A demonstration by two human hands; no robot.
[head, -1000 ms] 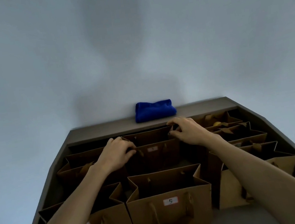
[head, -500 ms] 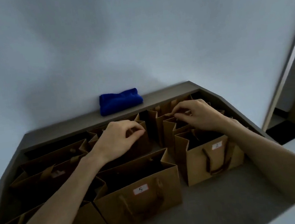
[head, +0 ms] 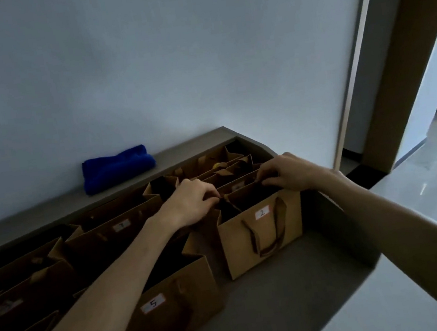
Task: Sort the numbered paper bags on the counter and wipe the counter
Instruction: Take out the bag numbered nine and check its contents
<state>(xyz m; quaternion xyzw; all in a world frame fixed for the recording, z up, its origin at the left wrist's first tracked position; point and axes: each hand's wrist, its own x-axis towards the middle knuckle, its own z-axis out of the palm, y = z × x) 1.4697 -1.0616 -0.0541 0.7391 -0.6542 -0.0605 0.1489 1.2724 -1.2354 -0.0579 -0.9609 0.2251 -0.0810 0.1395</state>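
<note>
Left hand: my left hand (head: 189, 203) is curled, fingertips pinching the far left corner of the rim of the brown paper bag labelled 2 (head: 264, 240).
Right hand: my right hand (head: 286, 174) pinches the same bag's far rim at its right end; the fingers are bent over the paper edge.
Bag 2: it stands upright near the right end of the grey counter (head: 273, 306), its dark ribbon handle hanging down the front face, just in front of a row of other brown bags.
Tear risk: I hold thin paper by two corners only. If I lift with the hands pulling apart, I judge the rim could rip or the gusset could fold in.
Contents: I cannot tell whether bag 2 holds anything. If it does, a tilt in the lift could spill it.
Neighbours: the brown paper bag labelled 5 (head: 172, 306) stands just to the left, under my left forearm. Dragging that arm back could knock it over or push it toward the front edge.
Edge: the counter's right edge is near bag 2; a sideways slide that way could tip it off.
Labels: several tags on the dim left bags are unreadable, so I could misorder them.
Cloth: the folded blue cloth (head: 118, 168) lies on the back ledge against the wall, untouched; wiping waits.
</note>
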